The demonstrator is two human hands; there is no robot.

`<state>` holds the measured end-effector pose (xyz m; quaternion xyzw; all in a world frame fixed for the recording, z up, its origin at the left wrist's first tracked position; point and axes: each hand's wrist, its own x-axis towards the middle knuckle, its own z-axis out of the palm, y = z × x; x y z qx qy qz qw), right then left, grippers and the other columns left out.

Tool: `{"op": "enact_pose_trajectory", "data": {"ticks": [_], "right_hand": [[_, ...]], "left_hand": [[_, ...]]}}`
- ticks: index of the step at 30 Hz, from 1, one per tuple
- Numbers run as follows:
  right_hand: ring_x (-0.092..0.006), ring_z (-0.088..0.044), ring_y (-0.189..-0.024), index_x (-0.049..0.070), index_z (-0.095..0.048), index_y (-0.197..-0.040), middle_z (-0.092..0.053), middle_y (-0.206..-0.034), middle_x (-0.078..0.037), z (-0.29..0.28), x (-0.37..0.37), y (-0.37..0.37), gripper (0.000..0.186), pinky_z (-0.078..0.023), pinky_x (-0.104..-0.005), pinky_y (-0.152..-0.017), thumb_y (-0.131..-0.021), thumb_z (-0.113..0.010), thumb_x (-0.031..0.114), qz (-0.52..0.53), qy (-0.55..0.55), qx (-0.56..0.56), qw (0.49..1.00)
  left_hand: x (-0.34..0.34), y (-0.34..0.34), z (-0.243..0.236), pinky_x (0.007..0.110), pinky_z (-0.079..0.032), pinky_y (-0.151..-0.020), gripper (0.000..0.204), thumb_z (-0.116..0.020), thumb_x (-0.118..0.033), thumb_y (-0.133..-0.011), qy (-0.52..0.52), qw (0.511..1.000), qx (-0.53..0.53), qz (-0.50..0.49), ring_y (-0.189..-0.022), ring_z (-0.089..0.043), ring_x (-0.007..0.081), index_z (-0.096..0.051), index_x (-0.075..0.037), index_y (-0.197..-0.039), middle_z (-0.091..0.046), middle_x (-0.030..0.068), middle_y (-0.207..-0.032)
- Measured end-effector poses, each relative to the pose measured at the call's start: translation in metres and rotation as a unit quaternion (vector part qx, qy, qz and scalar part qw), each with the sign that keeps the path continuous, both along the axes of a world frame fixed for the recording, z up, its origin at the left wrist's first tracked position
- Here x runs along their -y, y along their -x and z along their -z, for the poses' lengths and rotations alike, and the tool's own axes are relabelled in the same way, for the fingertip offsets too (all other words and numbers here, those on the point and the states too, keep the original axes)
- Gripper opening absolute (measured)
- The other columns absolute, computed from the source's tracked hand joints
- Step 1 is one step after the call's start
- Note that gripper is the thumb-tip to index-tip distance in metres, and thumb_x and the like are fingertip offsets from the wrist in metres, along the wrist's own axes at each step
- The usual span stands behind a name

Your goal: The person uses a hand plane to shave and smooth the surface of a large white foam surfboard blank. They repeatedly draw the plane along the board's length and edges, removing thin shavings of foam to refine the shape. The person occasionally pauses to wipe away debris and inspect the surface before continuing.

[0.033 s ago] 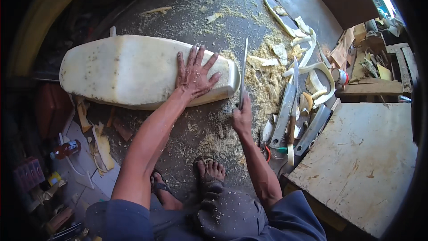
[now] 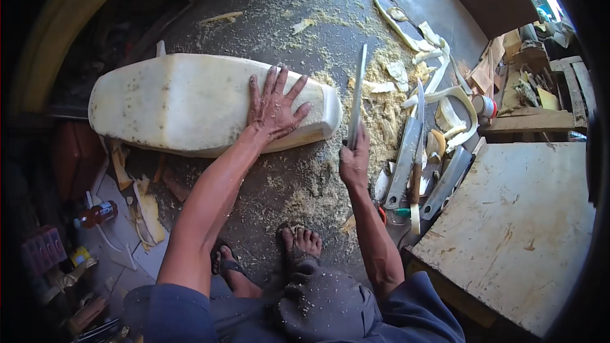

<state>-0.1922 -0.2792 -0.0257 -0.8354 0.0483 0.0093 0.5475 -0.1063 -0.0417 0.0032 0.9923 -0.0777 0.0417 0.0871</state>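
Observation:
A long pale foam block (image 2: 203,101), shaped like a motorcycle seat and spotted with dark marks, lies across the floor before me. My left hand (image 2: 274,107) rests flat on its right part, fingers spread. Just past the block's squared right end, my right hand (image 2: 354,162) is closed round the lower end of a long, narrow, flat grey blade-like tool (image 2: 358,95). The tool points away from me, leaning slightly right, with a gap between it and the foam. My fingers cover its grip, and its exact kind is unclear.
Foam crumbs (image 2: 381,114) and curled offcuts (image 2: 467,105) litter the floor at right. A knife (image 2: 416,181) lies there beside grey-handled tools (image 2: 448,181). A worn board (image 2: 508,228) stands near right, a brown box (image 2: 492,0) far right, a bottle (image 2: 98,214) at left.
My right hand has shifted a little right, taking the tool away from the foam's end and turning more of its flat face into view. My left hand stays on the foam.

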Motion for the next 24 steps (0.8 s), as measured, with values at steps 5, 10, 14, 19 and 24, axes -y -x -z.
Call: {"op": "enact_pose_trajectory", "data": {"ticks": [5,10,14,19,24], "right_hand": [[-0.0163,-0.057,-0.099,0.000,-0.036,-0.155,-0.055,-0.126,-0.012,-0.043,0.034,0.053,0.071,-0.049,-0.0327,-0.090,-0.089,-0.061,0.006,0.063,-0.252,-0.062,0.964],[-0.0281,-0.069,-0.108,-0.007,-0.052,-0.141,-0.068,-0.121,-0.017,0.015,0.007,0.063,0.056,-0.062,-0.0421,-0.088,-0.088,-0.057,0.008,0.108,-0.453,-0.250,0.849],[-0.0340,-0.069,-0.112,-0.008,-0.043,-0.143,-0.062,-0.130,-0.022,0.022,-0.013,-0.002,0.057,-0.062,-0.0536,-0.096,-0.087,-0.051,0.001,0.175,-0.590,-0.211,0.760],[-0.0471,-0.065,-0.120,-0.018,-0.041,-0.136,-0.058,-0.134,-0.033,-0.094,-0.016,-0.032,0.055,-0.055,-0.0604,-0.108,-0.086,-0.049,0.003,0.052,-0.601,-0.227,0.765],[-0.0316,-0.072,-0.104,-0.009,-0.057,-0.127,-0.069,-0.111,-0.019,-0.279,0.033,-0.016,0.042,-0.060,-0.0487,-0.097,-0.088,-0.055,0.004,-0.099,-0.550,-0.192,0.807]], "left_hand": [[-0.029,-0.036,-0.034,0.060,-0.030,-0.115,0.059,-0.044,-0.060,-0.103,0.080,0.996,-0.032,-0.013,-0.135,-0.050,0.0363,-0.063,-0.019,-0.140,-0.060,0.0180,-0.140],[-0.045,-0.104,-0.061,0.051,-0.045,-0.105,0.062,-0.037,-0.057,-0.106,0.121,0.957,-0.259,-0.044,-0.110,-0.067,0.0423,-0.077,-0.010,-0.115,-0.073,0.0247,-0.110],[-0.002,-0.086,-0.062,0.055,-0.049,-0.094,0.065,-0.037,-0.055,-0.106,0.116,0.974,-0.195,0.013,-0.104,-0.065,0.0499,-0.074,-0.002,-0.105,-0.071,0.0286,-0.108],[-0.038,-0.075,-0.136,0.046,-0.051,-0.100,0.072,-0.031,-0.059,-0.108,0.237,0.957,-0.148,-0.074,-0.109,-0.070,0.0410,-0.075,-0.002,-0.116,-0.075,0.0238,-0.109],[-0.043,-0.061,-0.260,0.037,-0.051,-0.102,0.085,-0.020,-0.059,-0.110,0.467,0.868,-0.171,0.008,-0.108,-0.070,0.0258,-0.072,0.006,-0.122,-0.076,0.0177,-0.114]]}}
